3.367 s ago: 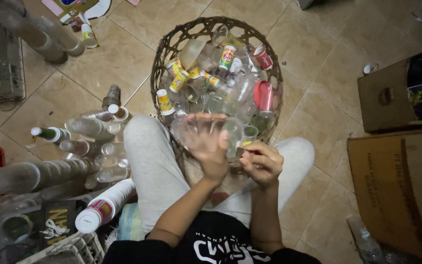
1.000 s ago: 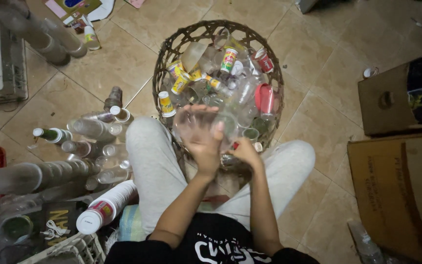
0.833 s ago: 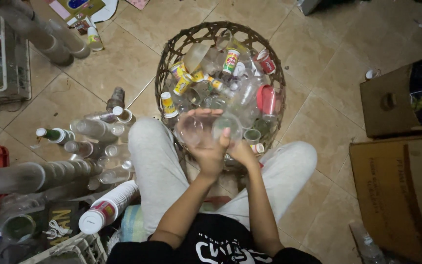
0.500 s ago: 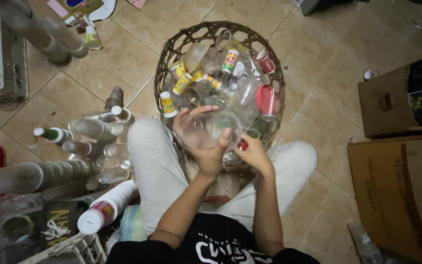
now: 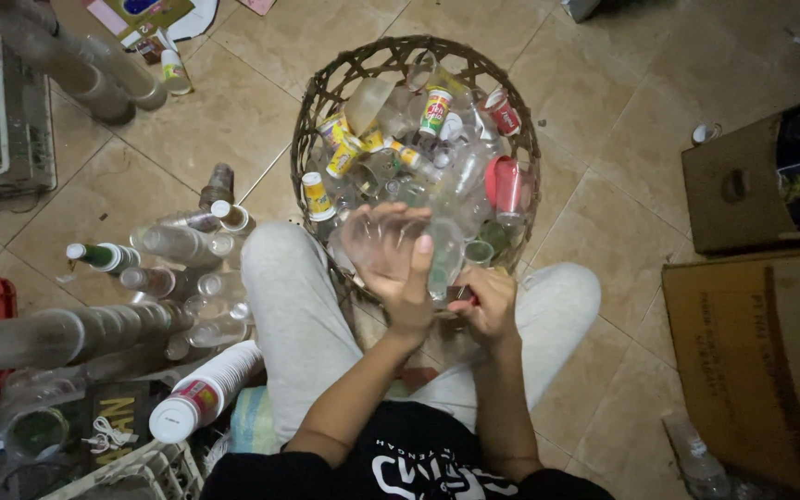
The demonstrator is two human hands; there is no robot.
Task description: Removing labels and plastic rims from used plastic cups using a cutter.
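Head view: my left hand [image 5: 398,268] grips a clear, crumpled plastic cup [image 5: 377,236], its long axis pointing to twelve o'clock, over the round woven basket [image 5: 326,93]. My right hand [image 5: 485,301], at four o'clock from the cup, is closed on a small dark-red tool [image 5: 462,294] (kind unclear).

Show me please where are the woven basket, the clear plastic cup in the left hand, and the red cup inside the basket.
woven basket [image 5: 312,111], head view, bare left rim.
clear plastic cup [image 5: 372,236], head view, its see-through wall.
red cup [image 5: 507,188], head view, middle of its side.
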